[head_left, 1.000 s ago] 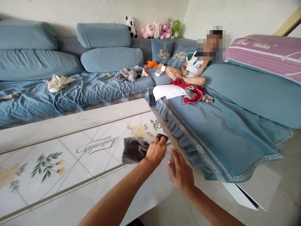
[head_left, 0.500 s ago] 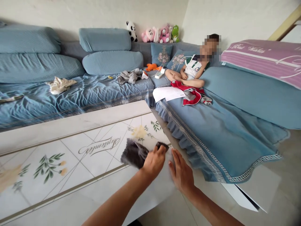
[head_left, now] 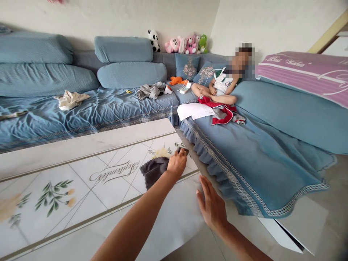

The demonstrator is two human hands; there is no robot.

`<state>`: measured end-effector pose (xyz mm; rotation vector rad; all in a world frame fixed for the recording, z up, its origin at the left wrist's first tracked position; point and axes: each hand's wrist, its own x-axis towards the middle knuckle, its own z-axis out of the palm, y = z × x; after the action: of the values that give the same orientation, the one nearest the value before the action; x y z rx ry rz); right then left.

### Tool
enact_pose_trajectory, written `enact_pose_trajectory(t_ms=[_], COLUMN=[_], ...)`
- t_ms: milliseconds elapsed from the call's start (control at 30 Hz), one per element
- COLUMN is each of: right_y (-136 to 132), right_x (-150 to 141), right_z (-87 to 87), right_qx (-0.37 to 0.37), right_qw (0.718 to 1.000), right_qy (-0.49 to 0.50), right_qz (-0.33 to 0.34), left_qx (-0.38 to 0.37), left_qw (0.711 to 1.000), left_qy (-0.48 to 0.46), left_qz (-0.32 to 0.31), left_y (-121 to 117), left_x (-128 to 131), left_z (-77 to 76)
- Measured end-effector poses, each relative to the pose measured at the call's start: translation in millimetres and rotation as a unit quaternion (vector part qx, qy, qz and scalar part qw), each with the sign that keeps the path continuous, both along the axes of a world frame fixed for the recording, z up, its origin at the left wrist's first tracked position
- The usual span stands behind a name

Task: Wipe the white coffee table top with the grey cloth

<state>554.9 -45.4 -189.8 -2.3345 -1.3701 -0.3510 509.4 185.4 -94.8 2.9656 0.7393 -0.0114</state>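
Observation:
My left hand (head_left: pixel 176 165) grips a dark grey cloth (head_left: pixel 153 172) and presses it onto a large white printed panel (head_left: pixel 114 192). The panel shows leaf sprays, tile-like lines and a script word, and it lies at a slant across the lower left of the view. My right hand (head_left: pixel 212 204) stands open, with its fingers spread at the panel's right edge. Part of the cloth is hidden under my left hand.
A person (head_left: pixel 223 85) reclines on a blue sofa (head_left: pixel 108 108) beyond the panel, near papers and a red garment. Stuffed toys line the sofa back. A tiled floor (head_left: pixel 320 181) and a white-and-black flat piece (head_left: pixel 282 232) lie at lower right.
My left hand and the cloth have moved up the panel, toward its far end. My right hand stays at the edge, and the view has shifted slightly.

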Motion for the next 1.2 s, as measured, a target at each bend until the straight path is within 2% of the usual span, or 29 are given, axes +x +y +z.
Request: enact_pose_trajectory(t_ms=[133, 200, 233, 300, 433, 500, 567, 633, 700, 800, 900, 1000, 1100, 1200], right_y=[-1.8, -2.5, -2.8, -3.1, -3.4, -3.2, -2.5, -1.0, 0.6, 0.8, -2.3, 6.7, 53.6, 136.2], right_x=[0.6, 1.3, 1.7, 2.2, 2.7, 3.2, 4.3, 5.4, 6.0, 6.7, 12.9, 25.7, 27.7, 0.9], right_z=[-1.4, -1.8, -1.8, -1.8, -2.1, -2.8, -3.8, -5.1, -7.1, -12.6, -17.9, -10.9, 15.1, 44.2], right_qx=[0.007, 0.007, 0.006, 0.005, 0.004, 0.006, 0.009, 0.013, 0.018, 0.034, 0.047, 0.03, 0.007, 0.004], right_qw=[1.0, 1.0, 1.0, 1.0, 1.0, 1.0, 1.0, 1.0, 1.0, 0.999, 0.998, 0.998, 0.999, 1.0], right_qy=[0.004, 0.008, 0.01, 0.008, -0.002, -0.004, -0.002, 0.001, 0.001, -0.003, -0.007, -0.018, -0.033, -0.011], right_qz=[0.007, 0.011, 0.013, 0.013, 0.004, 0.0, -0.001, 0.003, 0.011, 0.017, 0.035, 0.052, 0.017, 0.02], left_qx=[-0.008, -0.005, -0.004, -0.002, -0.002, -0.005, -0.007, -0.01, -0.011, -0.011, -0.013, -0.013, 0.007, 0.048], left_qw=[0.999, 0.999, 0.999, 1.0, 1.0, 0.999, 0.999, 0.999, 0.999, 0.999, 0.999, 1.0, 0.999, 0.992], left_qy=[0.008, 0.004, 0.002, -0.002, -0.019, -0.023, -0.026, -0.028, -0.032, -0.035, -0.027, -0.01, 0.001, 0.008], left_qz=[-0.037, -0.049, -0.048, -0.028, 0.023, 0.04, 0.048, 0.044, 0.032, 0.009, -0.018, -0.015, 0.051, 0.118], left_y=[-36.1, -42.1, -39.0, -20.0, 45.3, 70.7, 80.5, 73.4, 52.3, 7.2, -36.1, -61.9, -67.6, -62.2], left_x=[-76.9, -95.4, -94.4, -72.3, 9.8, 40.8, 52.8, 45.2, 21.2, -36.0, -111.3, -195.3, -266.8, -302.9], left_z=[-14.1, -19.0, -19.8, -18.3, -8.7, -4.2, -0.9, 1.8, 4.3, 5.7, -2.4, -19.1, -31.4, -32.7])
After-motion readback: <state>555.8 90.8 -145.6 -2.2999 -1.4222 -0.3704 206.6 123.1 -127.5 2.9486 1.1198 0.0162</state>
